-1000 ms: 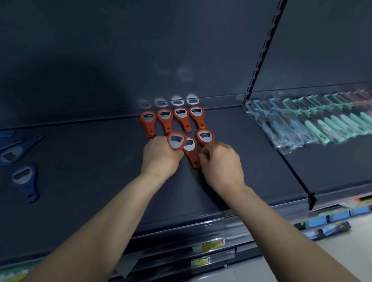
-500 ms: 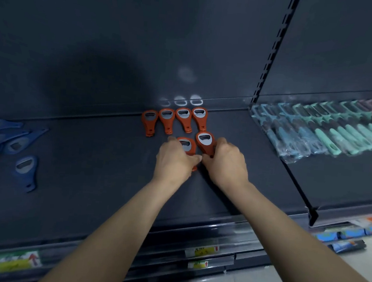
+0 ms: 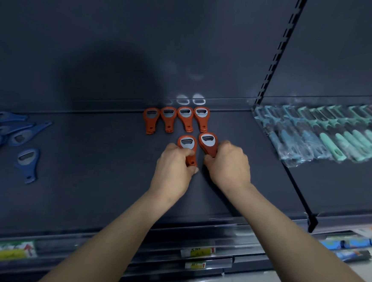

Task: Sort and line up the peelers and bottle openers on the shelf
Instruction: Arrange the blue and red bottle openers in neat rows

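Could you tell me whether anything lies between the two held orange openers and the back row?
Nothing visible does: only a narrow strip of bare shelf separates the front-left opener and front-right opener from the back row.

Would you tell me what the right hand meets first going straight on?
Probably the rightmost orange plastic bottle opener in the back row, just beyond the opener the right hand grips.

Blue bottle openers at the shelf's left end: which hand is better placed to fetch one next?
Left, probably. The left hand is nearer the blue bottle openers; the right hand would have to cross over it. Both hands now grip orange openers, so it must let go first.
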